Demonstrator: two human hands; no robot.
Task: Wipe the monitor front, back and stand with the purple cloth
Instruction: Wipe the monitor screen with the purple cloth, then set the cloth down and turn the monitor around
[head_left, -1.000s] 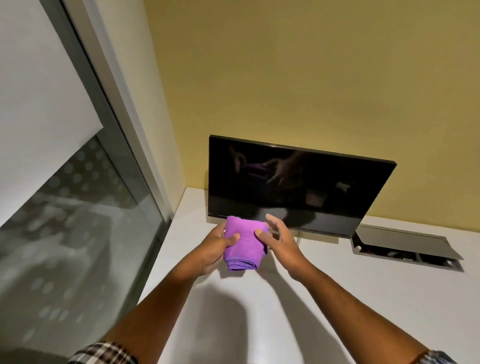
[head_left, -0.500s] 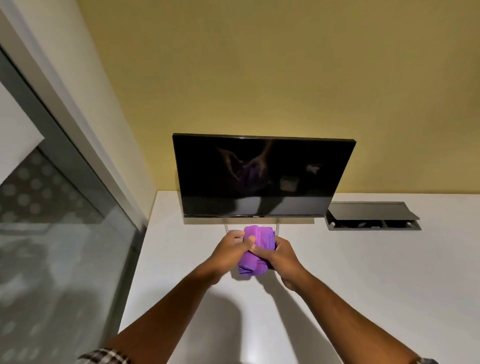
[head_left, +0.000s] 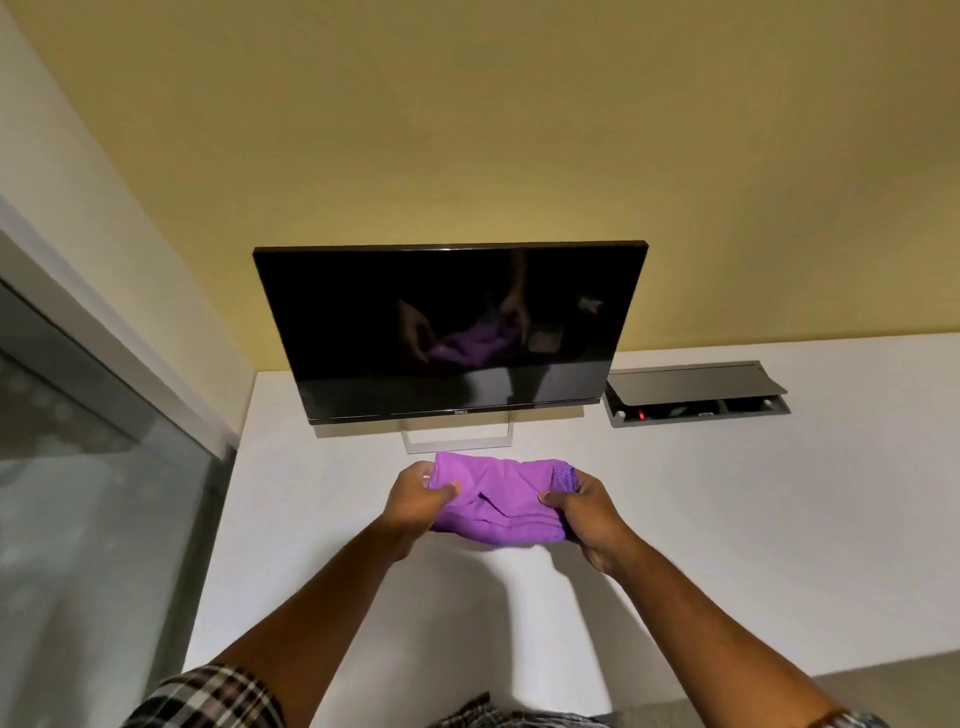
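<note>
Head view: purple cloth now stretched wider between both hands.

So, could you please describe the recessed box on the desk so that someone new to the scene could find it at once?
Start at the black monitor standing on the white desk against the yellow wall. Just right of its lower corner, a grey cable box is sunk into the desk, its flat lid propped open. It is the only recessed thing there, with a tiny red light inside.

Beyond the hands, the monitor hides its own back and most of its stand; the cloth covers their fingers.
</note>
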